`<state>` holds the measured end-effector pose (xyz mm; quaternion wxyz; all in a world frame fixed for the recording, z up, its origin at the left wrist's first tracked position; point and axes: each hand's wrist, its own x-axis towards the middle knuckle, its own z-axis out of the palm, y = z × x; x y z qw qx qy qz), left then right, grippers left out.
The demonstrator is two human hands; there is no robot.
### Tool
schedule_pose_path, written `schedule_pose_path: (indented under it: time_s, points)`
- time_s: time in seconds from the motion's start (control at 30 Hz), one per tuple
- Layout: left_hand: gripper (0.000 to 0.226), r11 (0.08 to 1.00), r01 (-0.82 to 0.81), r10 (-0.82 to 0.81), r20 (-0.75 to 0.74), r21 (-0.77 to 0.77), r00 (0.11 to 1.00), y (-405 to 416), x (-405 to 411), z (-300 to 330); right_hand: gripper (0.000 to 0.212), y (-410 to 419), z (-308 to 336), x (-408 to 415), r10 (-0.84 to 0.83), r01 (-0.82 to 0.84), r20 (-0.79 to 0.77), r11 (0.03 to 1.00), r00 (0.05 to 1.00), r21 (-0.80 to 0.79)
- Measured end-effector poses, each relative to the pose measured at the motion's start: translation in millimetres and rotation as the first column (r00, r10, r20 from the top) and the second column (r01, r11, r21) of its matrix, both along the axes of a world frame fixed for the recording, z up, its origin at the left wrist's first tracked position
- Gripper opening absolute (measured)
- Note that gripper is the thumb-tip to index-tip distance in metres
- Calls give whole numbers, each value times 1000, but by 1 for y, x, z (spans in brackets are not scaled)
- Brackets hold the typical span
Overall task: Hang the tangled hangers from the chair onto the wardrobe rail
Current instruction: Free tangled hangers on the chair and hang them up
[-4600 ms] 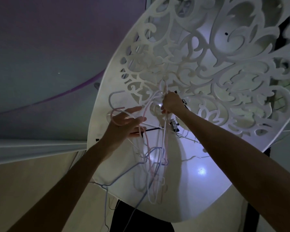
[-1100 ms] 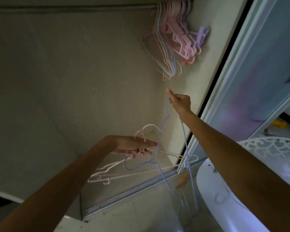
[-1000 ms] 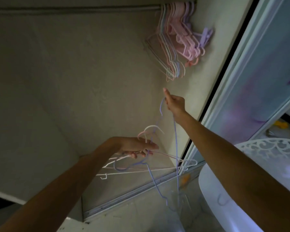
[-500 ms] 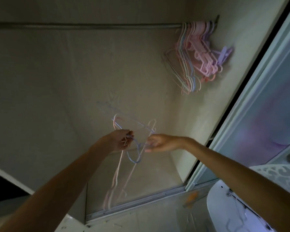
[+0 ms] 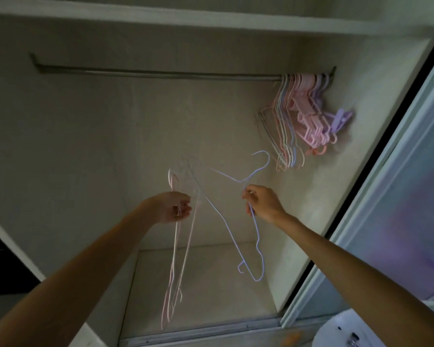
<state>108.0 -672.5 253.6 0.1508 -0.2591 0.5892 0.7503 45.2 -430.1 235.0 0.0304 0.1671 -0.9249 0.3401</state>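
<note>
Hangers are split between both hands inside the open wardrobe: the right hand pinches one lilac hanger by its neck, hook upward and seemingly clear of the rest, so it can go up alone; the left hand is closed round the pink hangers, hanging low and apart. Above, the rail is bare except for the hung hangers bunched at its right end

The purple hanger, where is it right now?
The purple hanger is right of centre, gripped by the right hand, below the bunch of hung hangers.
</note>
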Motion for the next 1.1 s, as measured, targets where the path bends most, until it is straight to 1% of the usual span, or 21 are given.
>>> schedule_pose_path:
  time_s: [0.07,0.13,0.23,0.3,0.37,0.43,0.5,0.57,0.67,0.8,0.9,1.0,1.07,1.1]
  points:
    - [21,995,-96,95,-50,-5,994,-3,0,11,21,3,7,-7,-8,8,-17,999,1000,51]
    - [21,989,-149,148,-113,1,983,-8,-6,24,22,0,20,-16,-15,18,-41,997,999,70]
    - [21,983,-183,186,-219,33,958,-16,-22,44,26,-13,46,-38,-25,28,-55,998,998,59]
    - [17,978,-206,208,-284,35,936,-22,-37,56,28,-21,62,-57,-44,47,-63,998,997,40]
    - [11,973,-231,222,-349,18,910,-30,-57,69,26,-31,86,-77,-88,91,-96,995,992,35]
    - [6,971,-228,178,-412,-75,894,-37,-77,82,25,-40,113,-97,-127,132,-131,991,983,31]
    - [13,964,-201,98,-471,-174,876,-46,-95,91,26,-48,138,-118,-171,180,-148,982,974,50]
    - [12,953,-179,31,-509,-243,860,-52,-111,99,29,-54,157,-138,-216,228,-143,971,966,77]
    - [10,944,-154,-28,-537,-291,843,-60,-135,110,37,-67,174,-164,-255,270,-133,955,958,118]
    - [11,944,-128,-63,-548,-304,834,-64,-157,115,30,-82,172,-193,-317,333,-124,932,940,144]
    - [10,946,-116,-65,-527,-302,847,-68,-175,111,34,-90,158,-215,-339,347,-78,926,938,149]
    - [19,937,-122,-65,-508,-327,859,-69,-186,105,33,-89,146,-224,-340,341,-35,926,940,162]
    - [23,930,-112,-85,-501,-350,862,-70,-189,103,35,-87,143,-220,-338,338,-39,918,940,207]
    - [24,927,-105,-93,-493,-360,865,-69,-191,101,39,-85,141,-219,-341,346,-64,907,938,239]
